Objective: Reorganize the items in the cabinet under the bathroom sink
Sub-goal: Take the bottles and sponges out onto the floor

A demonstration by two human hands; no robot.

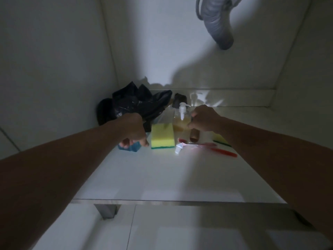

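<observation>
While both arms reach into the dim cabinet, black plastic bags (pixel 137 103) sit bunched in the back left corner. Left hand (pixel 134 129) grips a blue object (pixel 132 147) on the cabinet floor (pixel 162 177), fingers curled round it. Just right, a yellow-green sponge (pixel 163 136), then a clear pump bottle (pixel 182 117) behind it. Right hand (pixel 203 119) has fingers curled at a brown cylinder (pixel 194 137); cannot tell if it pinches. Razors (pixel 203 147) lie in front, second sponge (pixel 220 139) at right. Grey drain hose (pixel 216 22) hangs above.
</observation>
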